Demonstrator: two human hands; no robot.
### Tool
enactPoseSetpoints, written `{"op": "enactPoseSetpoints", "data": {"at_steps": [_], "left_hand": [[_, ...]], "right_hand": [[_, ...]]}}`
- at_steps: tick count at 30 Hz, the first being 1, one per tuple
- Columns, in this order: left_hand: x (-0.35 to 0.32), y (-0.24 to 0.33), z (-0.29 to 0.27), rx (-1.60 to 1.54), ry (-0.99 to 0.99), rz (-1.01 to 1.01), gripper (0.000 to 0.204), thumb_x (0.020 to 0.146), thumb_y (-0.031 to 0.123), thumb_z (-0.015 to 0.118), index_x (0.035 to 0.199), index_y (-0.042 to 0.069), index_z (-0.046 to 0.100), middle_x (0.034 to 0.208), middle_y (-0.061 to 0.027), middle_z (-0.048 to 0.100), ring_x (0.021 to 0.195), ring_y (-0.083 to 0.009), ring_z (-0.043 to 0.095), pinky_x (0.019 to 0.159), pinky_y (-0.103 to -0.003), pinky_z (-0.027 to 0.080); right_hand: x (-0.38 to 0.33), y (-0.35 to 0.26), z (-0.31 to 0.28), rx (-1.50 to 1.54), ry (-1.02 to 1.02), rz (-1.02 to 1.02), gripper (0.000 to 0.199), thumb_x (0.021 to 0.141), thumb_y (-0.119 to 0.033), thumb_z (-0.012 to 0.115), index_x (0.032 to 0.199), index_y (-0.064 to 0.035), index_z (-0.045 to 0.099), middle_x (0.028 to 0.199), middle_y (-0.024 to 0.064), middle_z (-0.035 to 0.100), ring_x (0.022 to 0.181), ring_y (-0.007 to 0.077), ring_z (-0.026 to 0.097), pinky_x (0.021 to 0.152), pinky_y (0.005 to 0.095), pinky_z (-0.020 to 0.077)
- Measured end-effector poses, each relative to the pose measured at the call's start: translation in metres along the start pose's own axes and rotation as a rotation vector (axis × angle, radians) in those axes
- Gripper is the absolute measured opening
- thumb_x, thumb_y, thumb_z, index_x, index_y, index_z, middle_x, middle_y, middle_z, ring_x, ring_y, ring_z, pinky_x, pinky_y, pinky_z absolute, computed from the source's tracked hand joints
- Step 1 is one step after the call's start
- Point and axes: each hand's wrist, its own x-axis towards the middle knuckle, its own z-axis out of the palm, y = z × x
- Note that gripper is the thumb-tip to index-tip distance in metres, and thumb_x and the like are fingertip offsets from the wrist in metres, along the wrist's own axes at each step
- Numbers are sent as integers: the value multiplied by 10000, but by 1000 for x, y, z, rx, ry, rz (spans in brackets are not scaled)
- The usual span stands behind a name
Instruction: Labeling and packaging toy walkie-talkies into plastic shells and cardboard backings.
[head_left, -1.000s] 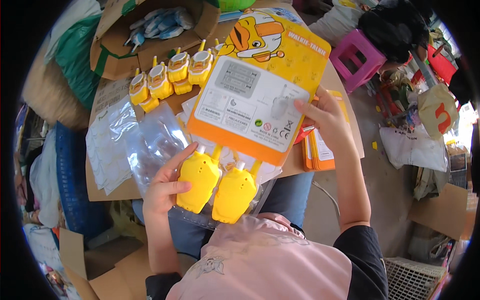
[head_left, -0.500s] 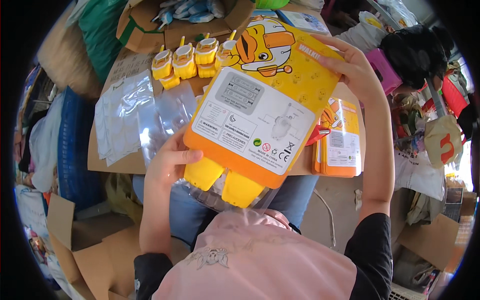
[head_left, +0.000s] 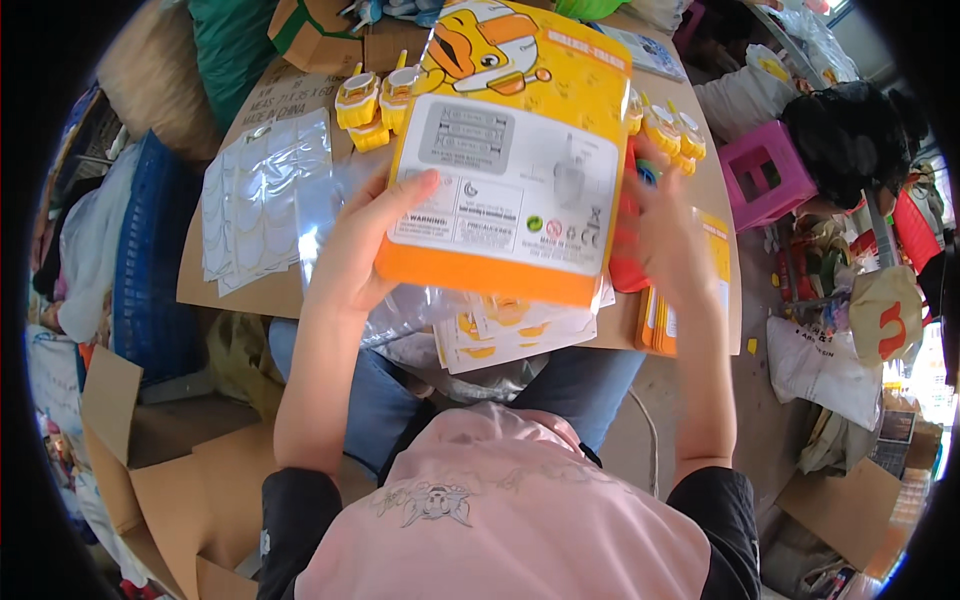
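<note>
Centrally, in the head view, a yellow-and-orange card (head_left: pixel 490 190) is up between the hands, its printed face toward the camera. The left hand (head_left: pixel 365 235) grasps its left edge, thumb on the face. The right hand (head_left: pixel 665 225), blurred, is beside the card's right edge at a red thing (head_left: pixel 628 270); whether it grips that, I cannot tell.

Below is a cardboard-topped surface (head_left: pixel 275 300), with the person's jeans (head_left: pixel 595 385) under its near edge. A pink stool (head_left: pixel 765 175) stands to the right on the floor (head_left: pixel 615 445); a blue crate (head_left: pixel 150 250) is at left.

White sheets (head_left: pixel 262 200) lie left of the card, a card stack (head_left: pixel 655 325) to the right. Clear plastic (head_left: pixel 405 315) and printed inserts (head_left: pixel 520 345) show beneath it. Yellow toys (head_left: pixel 358 100) stand behind; the card hides part of their group and the surface's middle.
</note>
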Motion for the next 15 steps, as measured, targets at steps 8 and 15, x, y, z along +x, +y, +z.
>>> {"op": "enactPoseSetpoints", "data": {"at_steps": [8,15], "left_hand": [[4,-5,5,313,-41,-146,480,902,214,587,1318,41,422,1181,-85,569,1021,-157,591,830,-293,498],[8,-11,2,344,-176,77,638,841,60,633,1392,44,313,1213,-93,550,1091,-167,544,922,-300,446]], "right_hand": [[-17,14,30,-161,62,-127,626,929,-306,560,1397,0,277,1184,124,553,1048,132,551,803,251,480],[-12,15,9,-201,-90,-22,744,845,-101,657,1425,-10,200,1155,145,578,1018,178,592,787,269,513]]}}
